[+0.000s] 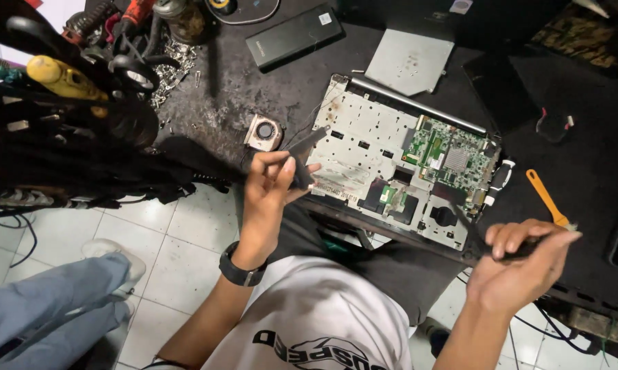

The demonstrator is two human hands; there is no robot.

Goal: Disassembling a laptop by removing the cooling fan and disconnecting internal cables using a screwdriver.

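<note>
Silver laptop chassis (364, 147) is laid open on the dark tabletop (240, 89), boards exposed
A black pointed tool (307, 147) is pinched in the left hand (271, 185) at its near edge; a dark tool handle (521, 248) is gripped in the right hand (518, 267), tip angled towards the green board (446, 147)

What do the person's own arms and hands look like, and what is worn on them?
Both arms are bare, with no sleeves reaching the forearms and no gloves. The left hand has a black watch strapped on its wrist. The right hand wears nothing; no rings are visible.
</note>
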